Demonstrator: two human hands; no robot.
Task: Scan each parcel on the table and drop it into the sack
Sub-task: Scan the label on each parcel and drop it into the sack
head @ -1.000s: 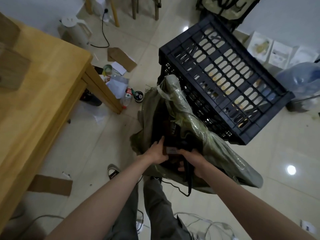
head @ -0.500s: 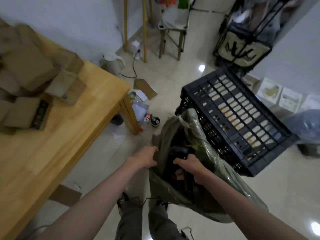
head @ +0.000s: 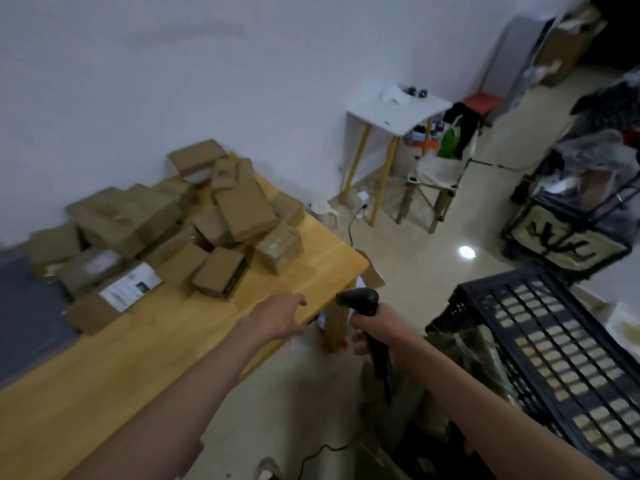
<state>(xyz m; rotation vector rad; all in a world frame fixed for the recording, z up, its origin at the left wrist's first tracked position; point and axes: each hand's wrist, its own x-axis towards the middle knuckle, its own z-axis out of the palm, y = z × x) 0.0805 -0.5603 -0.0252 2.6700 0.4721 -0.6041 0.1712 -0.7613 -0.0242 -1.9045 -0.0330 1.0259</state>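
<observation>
Several brown cardboard parcels (head: 221, 220) lie heaped at the far end of the wooden table (head: 104, 368), against the wall. One near parcel (head: 130, 289) shows a white label. My left hand (head: 280, 315) hovers over the table's right edge with fingers relaxed, holding nothing. My right hand (head: 375, 327) grips the handle of a black barcode scanner (head: 360, 301), its head pointing left toward the table. The green sack (head: 467, 362) sits on the floor below my right forearm, mostly hidden by the arm.
A black plastic crate (head: 554, 348) stands tilted at the right, beside the sack. A white side table (head: 394, 116), a stool (head: 436, 178) and a white kettle (head: 323, 211) stand beyond the table. A dark grey mat (head: 24, 313) lies on the table's left.
Both hands have come up out of the sack. My left hand moved over the table edge, my right hand lifted the scanner, and the view swung up to the parcels.
</observation>
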